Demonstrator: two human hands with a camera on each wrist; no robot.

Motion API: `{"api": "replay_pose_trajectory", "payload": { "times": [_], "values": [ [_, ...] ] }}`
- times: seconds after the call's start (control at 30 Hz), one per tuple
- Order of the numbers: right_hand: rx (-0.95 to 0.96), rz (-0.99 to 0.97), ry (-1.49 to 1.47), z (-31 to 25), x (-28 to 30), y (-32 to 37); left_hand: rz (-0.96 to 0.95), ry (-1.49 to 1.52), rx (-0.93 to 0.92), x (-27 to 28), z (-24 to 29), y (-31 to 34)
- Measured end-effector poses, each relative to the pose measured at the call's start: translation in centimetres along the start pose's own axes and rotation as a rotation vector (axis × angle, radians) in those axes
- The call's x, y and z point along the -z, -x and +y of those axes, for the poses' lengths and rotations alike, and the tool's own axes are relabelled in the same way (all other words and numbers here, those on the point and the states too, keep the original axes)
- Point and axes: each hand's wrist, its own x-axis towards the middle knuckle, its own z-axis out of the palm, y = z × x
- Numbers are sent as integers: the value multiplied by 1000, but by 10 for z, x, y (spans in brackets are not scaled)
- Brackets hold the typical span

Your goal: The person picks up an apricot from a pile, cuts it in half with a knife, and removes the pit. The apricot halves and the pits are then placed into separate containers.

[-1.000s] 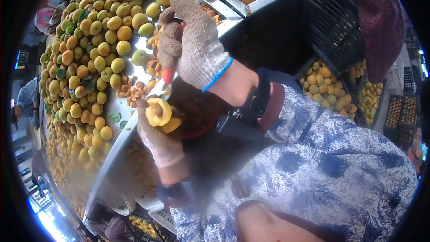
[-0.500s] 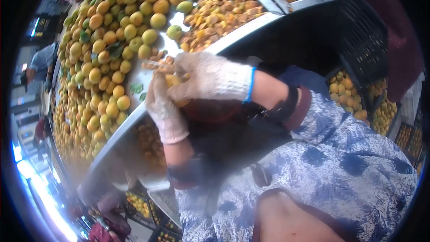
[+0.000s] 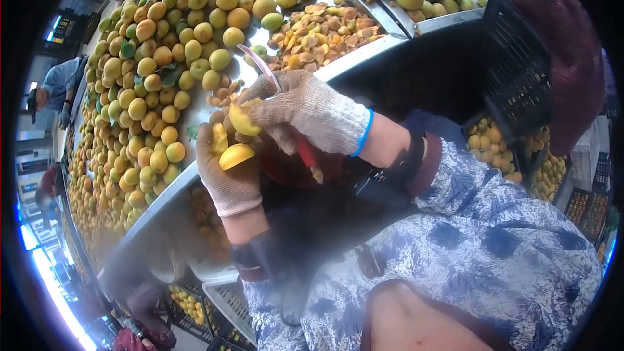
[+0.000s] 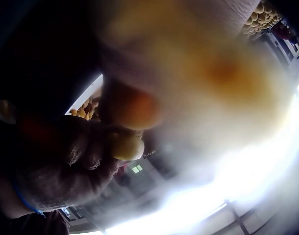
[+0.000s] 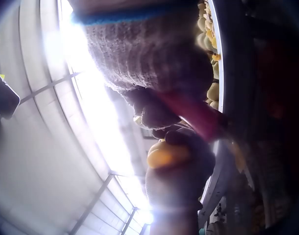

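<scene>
Both hands wear knitted gloves and are close together over the near edge of the metal table. My left hand (image 3: 227,185) holds a yellow apricot half (image 3: 236,156), cut face up, with another piece (image 3: 220,138) by its fingers. Just to the right, my right hand (image 3: 309,107) pinches a second apricot half (image 3: 243,119) and keeps a curved knife (image 3: 305,151) in its palm. The knife's red handle points down toward the body, its blade up and away. In the right wrist view, apricot flesh (image 5: 166,155) shows at the left hand.
Whole apricots (image 3: 149,84) are heaped across the table's left. Behind my right hand lies a pile of pits and cut pieces (image 3: 325,32). A metal rim (image 3: 364,52) borders the table. A black crate (image 3: 520,58) leans at the right, with fruit-filled crates (image 3: 491,146) below.
My right hand came down from over the table to the left hand, and the hands then parted slightly. The cut apricot, its pit showing earlier, is now in separate halves, one in each hand.
</scene>
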Motion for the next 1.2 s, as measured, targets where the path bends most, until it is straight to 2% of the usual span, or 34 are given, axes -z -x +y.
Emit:
{"api": "replay_pose_trajectory", "payload": {
  "times": [0.03,0.1,0.23,0.43,0.53,0.6,0.63,0.7,0.73,0.9,1.0,1.03,1.1,1.17,1.2],
  "values": [
    [13,29,-12,-1,0,1,-2,-1,2,-2,0,0],
    [29,76,-40,1,2,-4,-154,147,48,-4,2,0],
    [59,156,-93,2,11,-8,-124,122,38,-11,4,2],
    [24,261,-133,3,14,-11,-28,290,70,-20,1,2],
    [-4,255,-108,-2,11,-8,-137,321,116,-15,2,0],
    [-22,248,-96,-3,10,-7,-486,270,95,-16,2,-2],
    [-26,246,-76,-3,10,-7,-486,267,93,-18,3,-2],
    [-31,243,-57,-3,9,-6,-674,223,104,-25,6,0],
    [-32,248,-62,-4,7,-5,-573,258,124,-28,7,5],
    [-37,269,-64,0,5,-9,-469,183,92,-29,7,7],
    [-32,223,11,-1,4,-7,-324,89,25,-24,23,10],
    [-32,225,25,-1,4,-8,-184,11,-28,-31,32,17],
    [-31,211,32,-1,2,-8,-145,-182,-152,-21,55,26],
    [-9,230,44,-2,1,-6,104,-412,-226,-6,85,43],
    [3,227,47,-2,1,-6,200,-560,-179,14,102,49]
  ]
}}
